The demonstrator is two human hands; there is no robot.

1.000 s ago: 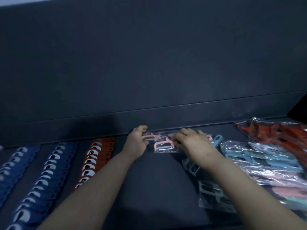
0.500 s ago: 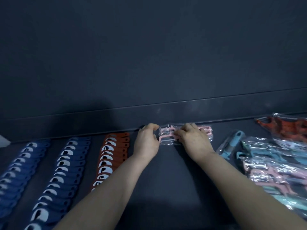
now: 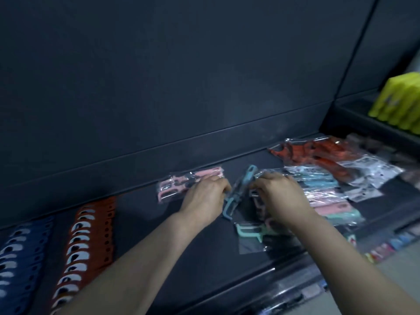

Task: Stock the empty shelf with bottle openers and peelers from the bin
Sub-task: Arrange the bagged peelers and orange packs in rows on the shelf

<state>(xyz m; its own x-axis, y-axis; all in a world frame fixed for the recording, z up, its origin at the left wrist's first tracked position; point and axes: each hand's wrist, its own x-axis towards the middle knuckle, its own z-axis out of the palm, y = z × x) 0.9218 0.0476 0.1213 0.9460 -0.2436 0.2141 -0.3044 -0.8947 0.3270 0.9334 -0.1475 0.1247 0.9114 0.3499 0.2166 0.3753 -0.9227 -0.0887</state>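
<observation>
Only one view: the head camera looks forward and down, from near, on the dark shelf; its back panel fills the upper part.

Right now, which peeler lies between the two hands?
The blue peeler, slanted between left hand and right hand; the pink peelers lie left of both.

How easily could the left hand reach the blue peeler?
Likely yes: the blue peeler lies on the shelf right beside the left hand, nothing on top; the right hand sits close on its other side.
</observation>
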